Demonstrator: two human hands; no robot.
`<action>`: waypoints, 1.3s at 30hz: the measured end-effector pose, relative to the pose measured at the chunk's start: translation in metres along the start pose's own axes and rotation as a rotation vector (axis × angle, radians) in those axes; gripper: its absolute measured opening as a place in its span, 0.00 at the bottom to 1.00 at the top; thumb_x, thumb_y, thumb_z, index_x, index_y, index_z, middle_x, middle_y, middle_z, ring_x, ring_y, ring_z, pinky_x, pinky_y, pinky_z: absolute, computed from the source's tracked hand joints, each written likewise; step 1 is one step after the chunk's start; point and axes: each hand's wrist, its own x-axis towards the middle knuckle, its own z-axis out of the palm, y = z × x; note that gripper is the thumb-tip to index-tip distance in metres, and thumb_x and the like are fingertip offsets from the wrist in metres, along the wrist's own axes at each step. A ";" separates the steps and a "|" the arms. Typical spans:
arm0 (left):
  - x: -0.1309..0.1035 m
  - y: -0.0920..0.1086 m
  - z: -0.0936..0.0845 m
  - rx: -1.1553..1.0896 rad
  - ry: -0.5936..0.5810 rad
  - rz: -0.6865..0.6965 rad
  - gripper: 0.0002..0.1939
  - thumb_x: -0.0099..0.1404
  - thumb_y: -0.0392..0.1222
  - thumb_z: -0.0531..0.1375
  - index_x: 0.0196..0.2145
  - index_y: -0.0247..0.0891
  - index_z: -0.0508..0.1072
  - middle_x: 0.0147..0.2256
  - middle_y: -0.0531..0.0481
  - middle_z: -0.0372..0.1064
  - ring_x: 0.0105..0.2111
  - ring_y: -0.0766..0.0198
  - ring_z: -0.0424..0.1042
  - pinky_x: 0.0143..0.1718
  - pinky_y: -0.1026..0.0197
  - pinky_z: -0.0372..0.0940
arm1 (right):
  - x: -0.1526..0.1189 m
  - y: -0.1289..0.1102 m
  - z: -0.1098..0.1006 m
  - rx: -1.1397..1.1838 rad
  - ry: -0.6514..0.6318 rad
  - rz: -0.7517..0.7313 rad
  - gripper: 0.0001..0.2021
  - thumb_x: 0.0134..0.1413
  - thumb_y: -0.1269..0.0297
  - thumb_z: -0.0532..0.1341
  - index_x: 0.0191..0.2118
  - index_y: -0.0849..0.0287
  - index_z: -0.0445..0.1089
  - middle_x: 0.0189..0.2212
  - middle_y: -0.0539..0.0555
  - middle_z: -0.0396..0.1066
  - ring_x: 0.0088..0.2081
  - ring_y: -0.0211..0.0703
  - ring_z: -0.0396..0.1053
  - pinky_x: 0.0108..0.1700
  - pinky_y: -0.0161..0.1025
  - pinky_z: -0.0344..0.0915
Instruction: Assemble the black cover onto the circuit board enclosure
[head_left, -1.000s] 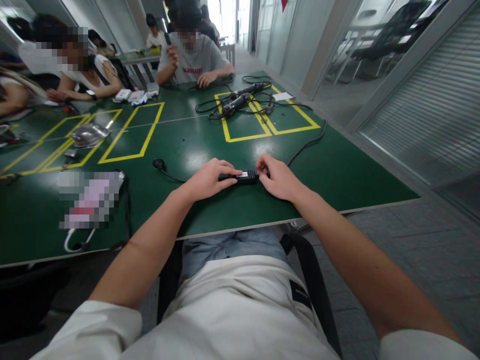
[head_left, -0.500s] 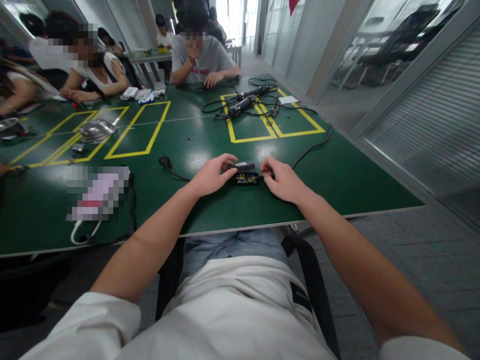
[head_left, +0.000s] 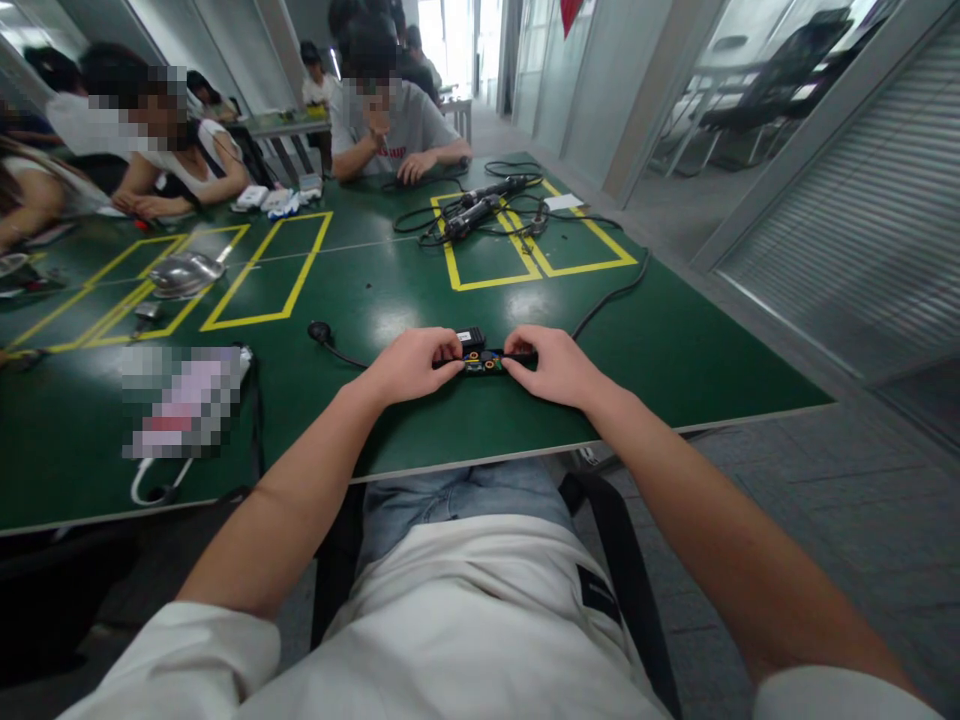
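Observation:
Between my hands is a small black casing (head_left: 484, 366) with its inside exposed, showing coloured wires and copper-coloured rings. My left hand (head_left: 412, 362) pinches its left end between thumb and fingers. At the other end, my right hand (head_left: 553, 366) grips it the same way. Just behind it on the table lies a black cover (head_left: 472, 337) with a pale label, partly hidden by my left fingers. A black cord (head_left: 341, 345) with a plug (head_left: 319, 332) runs out to the left, and a thicker black cable (head_left: 611, 297) leads away behind my right hand.
Yellow tape rectangles mark the green table (head_left: 697, 350). Black tools with tangled cables (head_left: 476, 215) lie towards the back. A shiny metal part (head_left: 186, 273) sits at the left, and a blurred device (head_left: 187, 400) nearer me. Several people sit around the far side.
My left hand has let go of the black cover, which now lies behind the casing. Both hands have closed onto the casing's ends.

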 end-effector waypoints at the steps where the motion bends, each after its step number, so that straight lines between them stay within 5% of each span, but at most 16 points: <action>1: 0.000 0.000 0.001 -0.001 -0.017 -0.012 0.05 0.71 0.43 0.66 0.38 0.40 0.80 0.33 0.51 0.78 0.33 0.58 0.76 0.39 0.56 0.69 | 0.000 0.000 0.000 0.000 0.006 0.004 0.03 0.59 0.62 0.66 0.37 0.53 0.74 0.36 0.55 0.79 0.37 0.51 0.74 0.44 0.46 0.69; 6: 0.001 0.001 0.001 -0.041 -0.046 -0.047 0.07 0.73 0.43 0.65 0.36 0.40 0.79 0.31 0.52 0.76 0.31 0.60 0.74 0.37 0.57 0.65 | 0.000 0.001 0.002 0.019 0.006 0.037 0.03 0.60 0.61 0.68 0.38 0.53 0.76 0.36 0.55 0.80 0.36 0.50 0.74 0.42 0.45 0.69; 13: 0.002 0.001 -0.002 -0.058 0.081 -0.008 0.09 0.74 0.45 0.63 0.36 0.39 0.79 0.34 0.49 0.75 0.33 0.60 0.73 0.40 0.57 0.67 | 0.001 -0.002 -0.002 0.043 0.045 0.016 0.05 0.64 0.61 0.64 0.38 0.53 0.76 0.37 0.56 0.80 0.37 0.51 0.74 0.43 0.46 0.70; 18: 0.002 -0.005 0.002 -0.076 -0.005 -0.030 0.08 0.73 0.43 0.64 0.35 0.40 0.80 0.33 0.50 0.76 0.32 0.60 0.74 0.39 0.57 0.68 | 0.002 0.000 -0.001 0.000 0.009 0.016 0.05 0.63 0.64 0.61 0.36 0.54 0.75 0.34 0.56 0.79 0.34 0.51 0.72 0.43 0.47 0.69; 22: 0.003 -0.006 0.005 -0.007 0.071 0.025 0.07 0.72 0.42 0.66 0.37 0.40 0.83 0.44 0.44 0.79 0.44 0.54 0.78 0.53 0.50 0.72 | 0.002 0.003 0.001 -0.046 0.021 0.003 0.05 0.63 0.64 0.62 0.34 0.53 0.73 0.33 0.56 0.78 0.38 0.54 0.72 0.44 0.49 0.68; 28: 0.008 -0.011 0.010 0.059 0.224 -0.045 0.17 0.77 0.40 0.62 0.57 0.43 0.86 0.61 0.41 0.80 0.62 0.46 0.76 0.71 0.37 0.65 | 0.002 0.003 0.001 -0.056 0.000 0.031 0.05 0.65 0.65 0.61 0.36 0.53 0.73 0.33 0.56 0.76 0.38 0.55 0.70 0.44 0.49 0.66; 33: 0.010 -0.018 0.014 0.015 0.140 -0.145 0.16 0.74 0.42 0.68 0.57 0.43 0.86 0.55 0.43 0.84 0.55 0.48 0.81 0.65 0.43 0.72 | 0.003 0.004 -0.002 -0.035 -0.008 0.040 0.07 0.67 0.65 0.59 0.37 0.52 0.73 0.34 0.56 0.76 0.39 0.55 0.71 0.46 0.50 0.67; 39: 0.005 -0.004 0.010 -0.012 0.227 -0.075 0.19 0.77 0.45 0.65 0.62 0.44 0.83 0.58 0.41 0.82 0.57 0.46 0.76 0.62 0.42 0.73 | 0.003 0.007 0.000 -0.033 0.011 0.070 0.07 0.67 0.66 0.57 0.40 0.52 0.73 0.35 0.57 0.77 0.40 0.57 0.73 0.48 0.52 0.68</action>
